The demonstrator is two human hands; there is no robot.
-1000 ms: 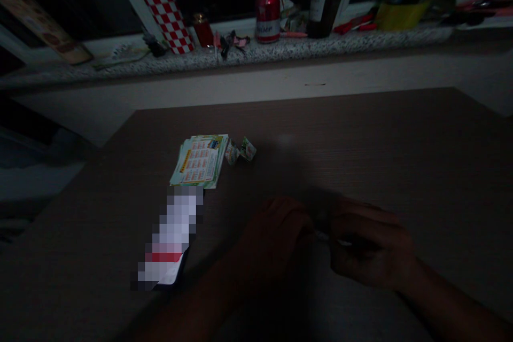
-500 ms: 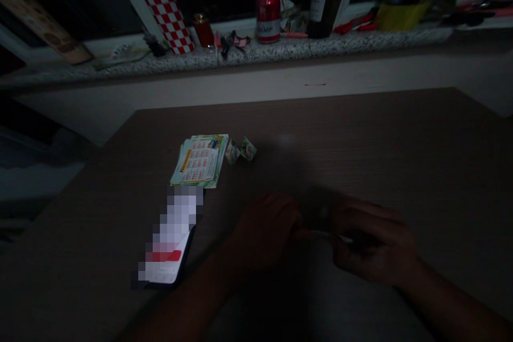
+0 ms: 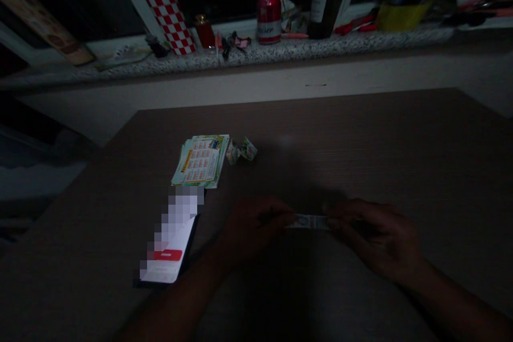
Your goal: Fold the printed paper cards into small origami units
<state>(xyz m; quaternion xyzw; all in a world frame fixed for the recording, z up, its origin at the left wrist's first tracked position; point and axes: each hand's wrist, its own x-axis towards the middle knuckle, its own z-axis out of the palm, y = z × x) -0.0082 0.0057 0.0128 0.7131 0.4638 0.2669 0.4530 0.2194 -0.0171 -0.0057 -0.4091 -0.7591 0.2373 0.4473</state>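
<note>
A narrow folded paper strip (image 3: 309, 222) with printing on it stretches between my two hands, low over the table. My left hand (image 3: 256, 230) pinches its left end between thumb and fingers. At the other end, my right hand (image 3: 374, 235) grips it the same way. To the left lies a stack of printed cards (image 3: 202, 160), the top one bearing small blocks of red numbers. Right beside the stack sits a small folded paper piece (image 3: 248, 149), bow-like in shape. A lit phone (image 3: 172, 246) rests near my left forearm, part of its screen blurred out.
Behind the brown table (image 3: 380, 139) runs a speckled stone windowsill (image 3: 288, 53). On it stand a red can (image 3: 269, 18), a dark bottle (image 3: 320, 8), a red-and-white checkered bottle (image 3: 170, 21) and a small red jar (image 3: 204, 31). The room is dim.
My left hand has turned and shifted slightly left, and my fingers have spread apart from the strip's middle. The strip, earlier seen edge-on, now shows its printed face.
</note>
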